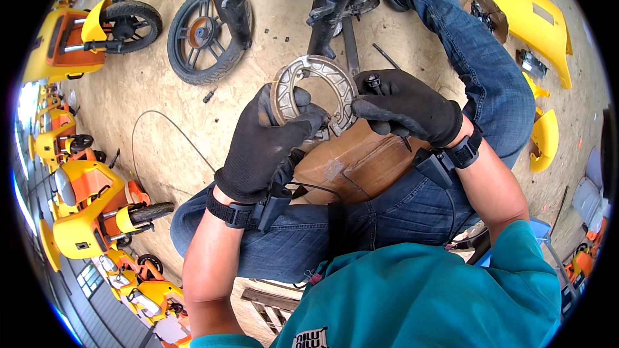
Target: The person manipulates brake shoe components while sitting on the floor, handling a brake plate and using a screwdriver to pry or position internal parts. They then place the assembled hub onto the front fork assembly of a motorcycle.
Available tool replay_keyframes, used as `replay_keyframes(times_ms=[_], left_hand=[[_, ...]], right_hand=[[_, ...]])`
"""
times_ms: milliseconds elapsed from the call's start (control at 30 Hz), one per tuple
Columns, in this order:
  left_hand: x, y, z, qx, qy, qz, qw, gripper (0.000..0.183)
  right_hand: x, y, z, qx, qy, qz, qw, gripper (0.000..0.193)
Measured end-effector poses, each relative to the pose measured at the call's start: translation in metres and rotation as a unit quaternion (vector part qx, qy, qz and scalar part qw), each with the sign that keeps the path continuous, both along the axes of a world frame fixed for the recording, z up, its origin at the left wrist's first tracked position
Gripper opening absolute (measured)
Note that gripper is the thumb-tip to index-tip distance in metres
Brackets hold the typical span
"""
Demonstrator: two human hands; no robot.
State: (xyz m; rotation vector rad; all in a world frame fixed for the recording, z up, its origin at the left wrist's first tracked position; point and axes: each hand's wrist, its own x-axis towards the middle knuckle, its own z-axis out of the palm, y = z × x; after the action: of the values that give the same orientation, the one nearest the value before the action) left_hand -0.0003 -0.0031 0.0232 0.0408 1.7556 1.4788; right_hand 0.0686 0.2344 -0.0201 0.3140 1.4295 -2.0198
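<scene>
My left hand (pixel 271 130), in a black work glove, is closed around the lower left of a pair of brake shoes (pixel 314 64). The shoes form a silvery ribbed ring, tilted up in front of me, with a gap at its lower edge. My right hand (pixel 412 104), also gloved, is closed close beside the ring's right side. A small dark metal part (pixel 373 82) with a rounded end sticks up from its fingers; its exact kind is unclear. Whether the right fingertips touch the shoes I cannot tell. Beneath both hands lies a brown cardboard box (pixel 361 161), between my legs.
Ahead lie a loose spoked wheel (pixel 201 32) with a tyre and a black fork leg (pixel 325 13). A dark rod (pixel 385 56) lies on the floor. Yellow body panels (pixel 532 16) are at the right; several yellow-orange scooters (pixel 90 209) stand at the left.
</scene>
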Motion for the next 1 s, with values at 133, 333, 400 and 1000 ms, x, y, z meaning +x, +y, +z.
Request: replay_keyframes(times_ms=[133,333,400,1000], left_hand=[[0.0004,-0.0002,-0.0014,0.003,0.0,0.002,1.0,0.042],[0.0008,0.0013,-0.0016,0.014,-0.001,0.005,1.0,0.033],[0.0006,0.0008,-0.0019,0.015,-0.001,0.002,1.0,0.033],[0.0002,0.0032,0.0011,0.04,-0.052,-0.005,0.998,0.035]], right_hand=[[0.0002,0.0012,-0.0004,-0.004,0.009,0.003,1.0,0.033],[0.0013,0.0008,-0.0025,0.014,0.012,0.01,1.0,0.033],[0.0008,0.0019,-0.0042,-0.001,0.005,0.016,1.0,0.037],[0.0016,0.003,-0.0017,-0.026,-0.005,0.014,1.0,0.031]])
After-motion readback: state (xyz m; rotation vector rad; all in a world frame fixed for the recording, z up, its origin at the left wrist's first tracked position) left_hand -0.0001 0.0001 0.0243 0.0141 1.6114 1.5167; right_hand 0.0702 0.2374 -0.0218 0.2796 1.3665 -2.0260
